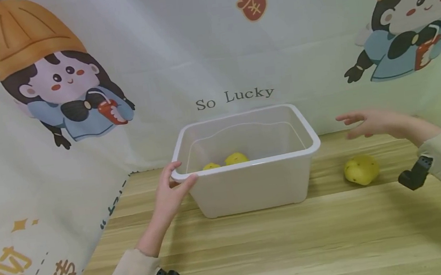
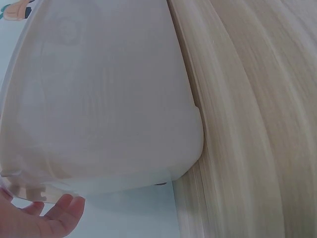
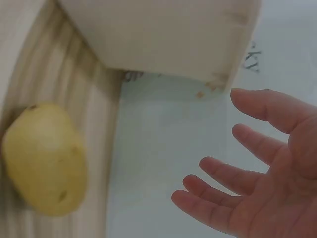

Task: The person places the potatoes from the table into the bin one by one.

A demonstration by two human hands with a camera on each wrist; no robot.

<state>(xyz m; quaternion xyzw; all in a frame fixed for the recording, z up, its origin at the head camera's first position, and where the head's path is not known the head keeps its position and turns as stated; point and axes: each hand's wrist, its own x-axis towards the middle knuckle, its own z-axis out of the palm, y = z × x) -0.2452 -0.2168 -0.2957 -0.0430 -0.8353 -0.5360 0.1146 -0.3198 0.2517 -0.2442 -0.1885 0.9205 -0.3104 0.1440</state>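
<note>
A white plastic bin (image 1: pixel 256 185) stands on the wooden table against the cloth backdrop. My left hand (image 1: pixel 169 193) grips its front left corner, with the thumb along the front rim and the fingers over the left rim; in the left wrist view, fingertips (image 2: pixel 67 213) show at that corner. Inside the bin lie two yellow potatoes, one (image 1: pixel 236 158) fuller in sight, the other (image 1: pixel 211 166) mostly hidden by the front wall. Right of the bin, a yellow potato (image 1: pixel 361 170) with small dark spots rests on the table. My right hand (image 1: pixel 378 122) hovers above and behind it, fingers spread, holding nothing.
Behind the bin hangs a pale printed cloth (image 1: pixel 176 38), which also covers the left side. The wooden tabletop (image 1: pixel 258 251) extends in front of the bin and off to the right.
</note>
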